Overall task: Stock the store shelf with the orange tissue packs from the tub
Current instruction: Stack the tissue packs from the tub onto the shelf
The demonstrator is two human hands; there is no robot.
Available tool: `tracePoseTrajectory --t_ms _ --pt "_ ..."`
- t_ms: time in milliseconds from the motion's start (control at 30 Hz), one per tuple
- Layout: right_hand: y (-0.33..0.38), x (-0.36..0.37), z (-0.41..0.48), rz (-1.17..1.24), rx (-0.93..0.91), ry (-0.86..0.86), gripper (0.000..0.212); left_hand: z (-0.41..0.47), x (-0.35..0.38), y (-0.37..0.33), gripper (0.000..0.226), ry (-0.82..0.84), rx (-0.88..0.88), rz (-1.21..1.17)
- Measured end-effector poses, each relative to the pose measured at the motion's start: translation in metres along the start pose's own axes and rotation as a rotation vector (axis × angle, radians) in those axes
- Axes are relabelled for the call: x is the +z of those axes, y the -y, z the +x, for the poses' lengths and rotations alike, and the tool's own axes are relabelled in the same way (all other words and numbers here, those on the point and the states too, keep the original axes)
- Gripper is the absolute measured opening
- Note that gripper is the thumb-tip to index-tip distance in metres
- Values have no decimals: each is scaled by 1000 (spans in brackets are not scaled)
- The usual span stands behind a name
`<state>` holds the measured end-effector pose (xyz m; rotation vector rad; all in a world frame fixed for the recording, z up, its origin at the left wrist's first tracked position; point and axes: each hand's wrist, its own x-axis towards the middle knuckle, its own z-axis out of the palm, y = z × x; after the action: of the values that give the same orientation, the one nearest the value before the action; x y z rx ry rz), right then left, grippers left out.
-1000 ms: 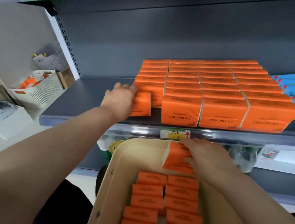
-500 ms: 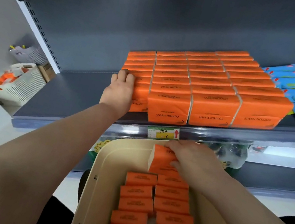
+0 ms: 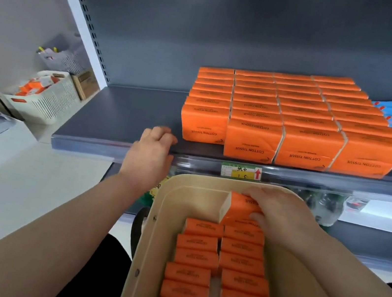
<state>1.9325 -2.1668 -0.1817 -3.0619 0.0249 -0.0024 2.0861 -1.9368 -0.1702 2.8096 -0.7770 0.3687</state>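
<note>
Head view: right hand (image 3: pixel 280 211) has its fingers wrapped round a tilted orange tissue pack (image 3: pixel 238 207) in the tub (image 3: pixel 159 220) — left hand (image 3: pixel 149 156) loose, fingers released, at the shelf (image 3: pixel 122 115) edge.

One wide-angle camera on the person's head looks forward and down, close above the tub (image 3: pixel 199 181), facing the shelf (image 3: pixel 130 116) just beyond its far rim.

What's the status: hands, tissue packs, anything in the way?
Left hand empty, at front of shelf beside stocked packs. Right hand grips tilted pack at far end of tub. Nothing seen in the way.
</note>
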Motion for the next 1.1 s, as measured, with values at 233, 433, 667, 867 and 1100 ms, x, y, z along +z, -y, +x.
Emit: tracePoseTrajectory --t_ms 233,433,667,867,1100 --pt "27 -24 10 -4 19 -24 44 -11 2 18 33 110 -86 84" --pt "65 -71 73 8 3 -163 47 -1 3 20 30 106 -125 -7" --pt "85 -80 153 14 -16 -187 45 5 0 26 32 80 -172 -103" --pt "86 -61 167 -159 10 -202 42 6 -3 31 32 39 -174 -133" --pt "91 -57 166 -281 45 -259 46 10 -3 29 37 8 -167 -137"
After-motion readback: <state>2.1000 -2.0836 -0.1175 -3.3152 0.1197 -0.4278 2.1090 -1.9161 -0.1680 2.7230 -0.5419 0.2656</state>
